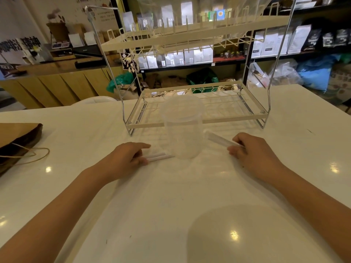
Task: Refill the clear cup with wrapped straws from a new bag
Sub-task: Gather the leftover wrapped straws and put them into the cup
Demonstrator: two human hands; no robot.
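Observation:
A clear plastic cup [182, 128] stands upright on the white table [171, 196], just in front of the wire rack, and looks empty. Left of its base lie two white wrapped straws [159, 156] flat on the table. My left hand [125, 158] rests on their near ends, fingers curled over them. Right of the cup, a small bundle of wrapped straws [221, 139] angles up off the table. My right hand [252, 149] pinches its near end between thumb and fingers.
A cream two-tier wire rack [197, 118] stands right behind the cup. A brown paper bag [17, 137] with string handles lies at the table's left edge. Shelves of pouches and sacks fill the background beyond the table.

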